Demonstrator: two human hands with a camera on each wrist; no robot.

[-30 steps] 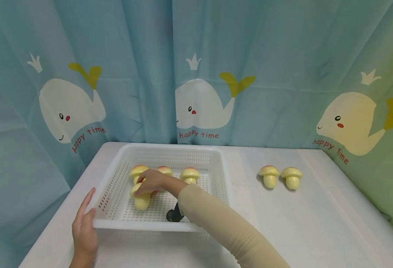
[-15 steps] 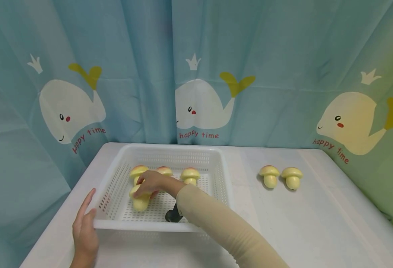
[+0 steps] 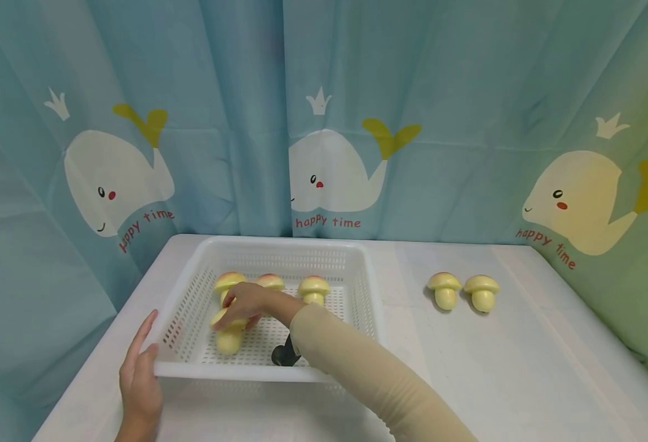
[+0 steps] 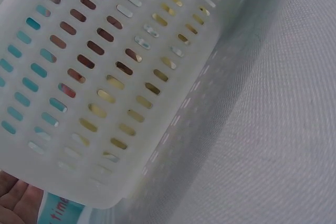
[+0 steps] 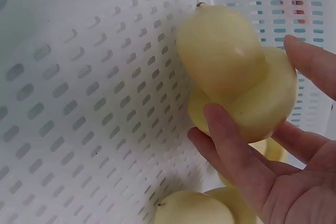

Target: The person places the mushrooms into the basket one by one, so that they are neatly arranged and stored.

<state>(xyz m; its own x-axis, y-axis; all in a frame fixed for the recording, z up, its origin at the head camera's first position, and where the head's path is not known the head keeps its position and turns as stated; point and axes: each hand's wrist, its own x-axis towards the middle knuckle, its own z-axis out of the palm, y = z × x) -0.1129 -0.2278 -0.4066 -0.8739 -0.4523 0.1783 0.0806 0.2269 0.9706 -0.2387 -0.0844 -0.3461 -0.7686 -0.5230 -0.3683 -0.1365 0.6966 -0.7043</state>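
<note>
My right hand (image 3: 249, 299) grips a yellow toy mushroom (image 3: 228, 342) by its cap, inside the white plastic basket (image 3: 246, 371). In the right wrist view, fingers and thumb curl round the cap of this mushroom (image 5: 220, 51), and its rounded stem points away from the palm. Behind the hand, more toy mushrooms with reddish tops stand in a row: one at left (image 3: 228, 281), one in the middle (image 3: 271, 281) and one at right (image 3: 314, 288). At the basket's front left corner, my left hand (image 3: 142, 387) rests against the outside with fingers extended.
Two more toy mushrooms, one on the left (image 3: 445, 291) and one on the right (image 3: 482, 293), lie on the white table (image 3: 467, 368) right of the basket. A blue whale-print curtain (image 3: 235, 123) hangs behind. Something black (image 3: 286, 353) shows beneath my right sleeve.
The held mushroom has shifted slightly toward the basket's front and left in my right hand. My left hand and the other mushrooms look unmoved.
</note>
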